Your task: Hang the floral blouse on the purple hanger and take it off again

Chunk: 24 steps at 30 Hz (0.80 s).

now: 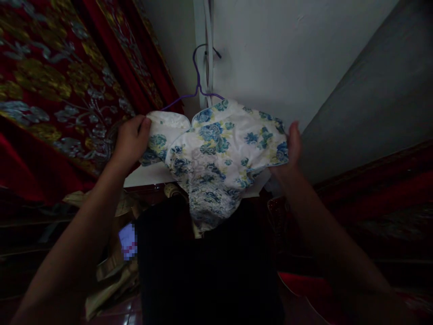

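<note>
A white short-sleeved dress [216, 153] with blue, green and yellow flowers is spread in front of me, its lower part hanging toward my lap. Its light-blue piped collar opens near the top. A purple wire hanger [198, 85] runs into the shoulders, and its hook shows above. My left hand [131, 137] pinches the garment at the left shoulder and sleeve. At the other sleeve, my right hand [293, 146] grips the edge with the thumb up; its other fingers are hidden behind the cloth.
Red curtains [61, 76] with gold and silver flowers hang at the left. A white wall [270, 54] with a pale vertical cord or pipe [209, 27] stands behind. Brown crumpled material [111, 275] lies low at the left, and something red [301, 289] low at the right.
</note>
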Available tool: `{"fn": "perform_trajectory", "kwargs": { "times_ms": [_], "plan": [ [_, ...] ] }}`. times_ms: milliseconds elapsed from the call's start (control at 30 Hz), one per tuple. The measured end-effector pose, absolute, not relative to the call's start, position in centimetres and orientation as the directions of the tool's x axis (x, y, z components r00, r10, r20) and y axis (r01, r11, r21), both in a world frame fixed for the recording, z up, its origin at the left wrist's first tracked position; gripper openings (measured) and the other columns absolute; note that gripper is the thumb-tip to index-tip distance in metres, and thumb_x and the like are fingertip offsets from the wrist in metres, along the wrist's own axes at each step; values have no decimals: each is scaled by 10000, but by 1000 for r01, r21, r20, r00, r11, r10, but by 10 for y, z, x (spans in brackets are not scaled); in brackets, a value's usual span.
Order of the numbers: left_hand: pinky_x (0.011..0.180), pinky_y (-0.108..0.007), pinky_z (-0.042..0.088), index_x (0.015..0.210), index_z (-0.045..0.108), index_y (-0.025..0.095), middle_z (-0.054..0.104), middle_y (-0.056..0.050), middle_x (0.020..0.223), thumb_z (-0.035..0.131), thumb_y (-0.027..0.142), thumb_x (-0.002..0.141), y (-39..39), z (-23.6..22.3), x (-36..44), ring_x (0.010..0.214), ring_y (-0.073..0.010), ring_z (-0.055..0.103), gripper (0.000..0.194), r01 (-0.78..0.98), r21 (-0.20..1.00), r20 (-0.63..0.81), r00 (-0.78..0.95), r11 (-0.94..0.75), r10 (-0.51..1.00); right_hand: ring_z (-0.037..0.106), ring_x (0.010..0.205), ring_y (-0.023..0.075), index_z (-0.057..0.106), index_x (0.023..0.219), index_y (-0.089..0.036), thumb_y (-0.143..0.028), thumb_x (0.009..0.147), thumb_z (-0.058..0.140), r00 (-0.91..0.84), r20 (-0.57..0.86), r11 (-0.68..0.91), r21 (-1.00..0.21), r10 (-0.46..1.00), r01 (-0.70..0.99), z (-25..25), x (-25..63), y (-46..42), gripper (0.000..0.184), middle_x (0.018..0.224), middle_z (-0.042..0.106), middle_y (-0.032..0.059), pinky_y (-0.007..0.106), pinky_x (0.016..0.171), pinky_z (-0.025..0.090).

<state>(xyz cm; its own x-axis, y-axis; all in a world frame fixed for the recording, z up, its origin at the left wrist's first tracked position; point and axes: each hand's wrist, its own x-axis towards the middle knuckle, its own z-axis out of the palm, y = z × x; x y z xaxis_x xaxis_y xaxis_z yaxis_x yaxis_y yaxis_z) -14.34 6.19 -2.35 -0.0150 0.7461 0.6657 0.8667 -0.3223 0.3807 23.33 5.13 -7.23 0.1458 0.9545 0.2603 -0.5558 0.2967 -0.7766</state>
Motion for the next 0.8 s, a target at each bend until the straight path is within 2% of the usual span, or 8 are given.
{"fn": "perform_trajectory", "kwargs": {
  "times_ms": [67,167,300,400,467,633,733,800],
  "plan": [
    [626,-313,294,786,588,197,541,-2,683,466,301,987,61,-22,-139,657,-161,476,257,862,397,648,-20,-315,762,679,1149,288,699,932,-194,-696,892,519,121,263,286,-804,957,-521,-61,241,54,535,1061,763,97,478,927,566],
    [632,-301,299,749,568,177,512,5,670,467,241,956,65,-18,-136,652,-145,455,239,842,461,609,-71,-280,790,691,1157,236,690,873,-192,-530,949,487,113,262,285,-857,958,-429,-28,242,56,402,1073,775,51,446,923,568],
    [730,-312,393,949,663,147,643,-41,861,476,235,915,73,-14,-132,807,-178,554,209,713,619,600,-159,-329,784,706,1138,197,680,881,-177,-467,1026,342,91,297,306,-847,951,-435,7,220,43,468,1107,768,-16,421,888,578],
    [837,-348,443,1058,665,184,692,-61,1018,581,264,849,76,-16,-130,947,-223,602,239,692,598,633,-97,-405,768,681,1207,224,681,939,-186,-443,1004,463,66,316,307,-818,946,-487,11,201,24,343,1145,760,-30,447,965,583],
    [885,-362,458,1048,661,209,702,-57,1042,642,267,792,80,-19,-130,983,-238,611,263,699,570,648,-59,-432,759,649,1262,248,685,1018,-187,-448,1000,475,77,333,334,-842,940,-424,14,194,19,335,1186,748,-22,482,995,576],
    [749,-329,485,925,669,194,689,-42,864,578,323,820,95,-17,-123,807,-205,609,190,648,626,624,-82,-434,777,661,1230,216,672,1182,-204,-439,1050,233,146,324,347,-922,935,-173,38,187,45,515,1088,761,-20,460,959,586],
    [719,-314,480,855,678,197,685,-29,823,584,267,768,98,-15,-118,768,-194,598,146,641,636,599,-60,-429,799,726,1083,211,692,1091,-185,-468,1038,264,-37,361,351,-921,932,-168,38,181,47,517,921,754,-8,444,893,619],
    [706,-309,483,832,689,195,699,-27,820,579,218,721,95,-18,-116,763,-199,604,158,628,662,561,-53,-410,826,754,944,225,702,978,-168,-568,955,472,-252,378,359,-926,891,-120,28,181,32,462,852,746,2,431,791,639]
  ]
}}
